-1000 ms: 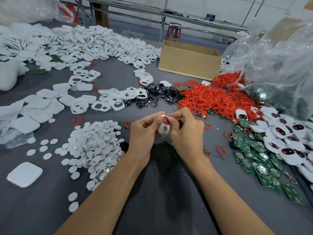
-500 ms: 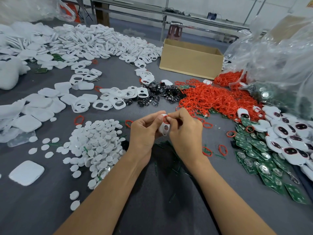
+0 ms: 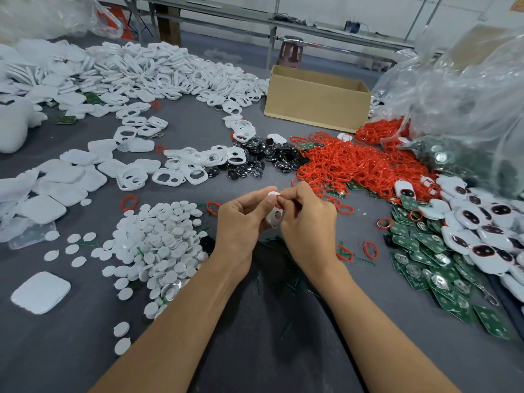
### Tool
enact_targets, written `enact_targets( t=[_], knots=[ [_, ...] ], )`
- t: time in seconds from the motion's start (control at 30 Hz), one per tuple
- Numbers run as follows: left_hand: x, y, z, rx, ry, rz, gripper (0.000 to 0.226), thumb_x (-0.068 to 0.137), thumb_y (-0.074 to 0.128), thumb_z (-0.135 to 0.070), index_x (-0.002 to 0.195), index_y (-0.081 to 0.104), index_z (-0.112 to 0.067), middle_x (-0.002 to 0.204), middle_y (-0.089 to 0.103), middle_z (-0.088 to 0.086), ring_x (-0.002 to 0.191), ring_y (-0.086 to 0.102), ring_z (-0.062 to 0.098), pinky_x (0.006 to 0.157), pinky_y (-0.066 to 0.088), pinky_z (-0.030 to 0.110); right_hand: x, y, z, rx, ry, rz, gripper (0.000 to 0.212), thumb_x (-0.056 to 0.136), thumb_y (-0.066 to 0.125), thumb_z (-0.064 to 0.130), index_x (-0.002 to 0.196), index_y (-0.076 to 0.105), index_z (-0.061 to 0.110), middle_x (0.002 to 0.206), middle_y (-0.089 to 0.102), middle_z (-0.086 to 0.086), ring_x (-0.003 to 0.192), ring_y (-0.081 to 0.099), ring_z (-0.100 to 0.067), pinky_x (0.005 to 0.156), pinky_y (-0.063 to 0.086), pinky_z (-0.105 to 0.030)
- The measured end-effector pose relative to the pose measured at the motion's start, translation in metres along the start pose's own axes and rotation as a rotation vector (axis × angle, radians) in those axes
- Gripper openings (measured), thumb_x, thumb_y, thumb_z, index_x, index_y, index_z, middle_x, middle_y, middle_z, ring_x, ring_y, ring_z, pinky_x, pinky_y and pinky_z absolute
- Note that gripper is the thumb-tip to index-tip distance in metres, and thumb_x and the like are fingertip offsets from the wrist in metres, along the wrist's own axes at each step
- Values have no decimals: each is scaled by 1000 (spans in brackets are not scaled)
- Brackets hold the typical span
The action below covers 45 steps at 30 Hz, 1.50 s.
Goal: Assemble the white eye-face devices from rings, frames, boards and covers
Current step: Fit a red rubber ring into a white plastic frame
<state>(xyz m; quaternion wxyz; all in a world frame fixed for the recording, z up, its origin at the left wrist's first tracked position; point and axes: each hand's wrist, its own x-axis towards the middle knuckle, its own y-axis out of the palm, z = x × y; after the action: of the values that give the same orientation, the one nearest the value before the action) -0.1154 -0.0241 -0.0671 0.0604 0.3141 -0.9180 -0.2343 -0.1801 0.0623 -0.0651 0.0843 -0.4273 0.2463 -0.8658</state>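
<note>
I am holding the white frame (image 3: 270,218) up off the table (image 3: 255,350), close to the middle of the picture. It is standing nearly on end between my two hands, its long axis running from the top of the picture downward and leaning a little. One oval opening is showing at its lower end, and the upper end is mostly hiding behind my fingertips. My left hand (image 3: 241,222) is curling round the frame's left edge, thumb and forefinger gripping it near the top. My right hand (image 3: 307,222) is meeting it from the right side of the picture and pinching a thin red ring (image 3: 279,200) against the frame's upper end. So the ring is lying right at the tips of that hand, touching the frame, while the left is only steadying. I am judging that the coming move turns on this: with the ring sitting at the top of the frame on the right hand's side, the right hand is the one placed to work it round the upper opening. Whether the ring is already partly seated I cannot tell, since my fingers are covering it. Further out, the heap of loose red rings (image 3: 354,165) is lying to the upper right of my hands. Green boards (image 3: 419,245) and finished devices (image 3: 493,231) are spreading along the right edge, white discs (image 3: 158,239) are piling up at lower left, and spare frames (image 3: 198,163) are lying above those.
</note>
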Motion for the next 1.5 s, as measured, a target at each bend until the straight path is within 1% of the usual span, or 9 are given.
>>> enact_targets(
  t=[0.17, 0.27, 0.43, 0.63, 0.83, 1.0, 1.17, 1.33, 1.5],
  knots=[
    [1, 0, -2, 22, -4, -9, 13, 85, 66, -5, 92, 74, -14, 81, 76, 2, 70, 69, 10, 62, 57, 21, 1, 0, 0, -1, -11, -5, 9, 83, 65, 1, 75, 61, 5, 65, 66, -8, 56, 59, -30, 49, 46, -42],
    [0, 1, -1, 46, 5, -39, 14, 86, 66, -3, 93, 73, -13, 83, 75, 4, 74, 69, 13, 70, 59, 25, 0, 1, -2, 9, -3, 17, 9, 83, 64, 0, 76, 63, 5, 66, 67, -9, 57, 58, -30, 51, 46, -43],
    [-1, 2, -2, 71, 9, -47, 16, 87, 64, -2, 95, 72, -14, 88, 74, 7, 80, 67, 16, 81, 55, 32, 0, 2, -3, -9, -28, 24, 6, 83, 61, 4, 77, 62, 6, 69, 66, -9, 62, 59, -31, 54, 46, -44],
    [-4, 3, -1, 62, 5, -35, 16, 90, 61, -3, 97, 71, -13, 83, 74, 2, 73, 68, 10, 68, 57, 23, -3, 2, -5, -37, -101, 3, 9, 86, 58, 5, 79, 62, 2, 69, 65, -10, 63, 59, -31, 54, 47, -44],
    [-5, 2, -2, 63, 1, -48, 17, 91, 61, -5, 102, 70, -13, 91, 73, 7, 83, 67, 17, 80, 55, 33, -5, 4, -5, 33, -72, 14, 7, 86, 60, 1, 81, 64, 3, 72, 66, -10, 65, 60, -31, 57, 49, -45],
    [-5, 3, 1, 153, 34, -49, 19, 91, 61, -3, 100, 71, -16, 94, 74, 8, 85, 68, 15, 79, 56, 29, -5, 1, -10, 74, -35, 44, 6, 83, 63, -2, 82, 65, 4, 76, 69, -9, 68, 64, -31, 60, 51, -46],
    [-5, 3, 1, 165, 23, -78, 18, 91, 61, -3, 102, 71, -13, 93, 74, 8, 79, 67, 12, 79, 56, 29, -6, 3, -10, 3, -58, 100, 7, 91, 60, 8, 87, 64, 4, 73, 65, -11, 67, 61, -33, 59, 48, -47],
    [-4, 4, 2, 172, 23, -98, 18, 91, 62, -2, 107, 69, -8, 88, 73, 5, 71, 67, 6, 70, 57, 20, -3, 1, -9, -18, -83, 103, 8, 90, 60, 9, 86, 65, 3, 71, 65, -13, 65, 61, -36, 57, 49, -46],
    [-7, 5, 2, 173, 13, -103, 17, 91, 63, -4, 105, 70, -9, 92, 74, 9, 80, 67, 14, 76, 57, 26, -3, 1, -8, -41, -108, 65, 14, 88, 56, 12, 81, 62, 2, 64, 62, -13, 55, 56, -34, 48, 44, -38]
  ],
)
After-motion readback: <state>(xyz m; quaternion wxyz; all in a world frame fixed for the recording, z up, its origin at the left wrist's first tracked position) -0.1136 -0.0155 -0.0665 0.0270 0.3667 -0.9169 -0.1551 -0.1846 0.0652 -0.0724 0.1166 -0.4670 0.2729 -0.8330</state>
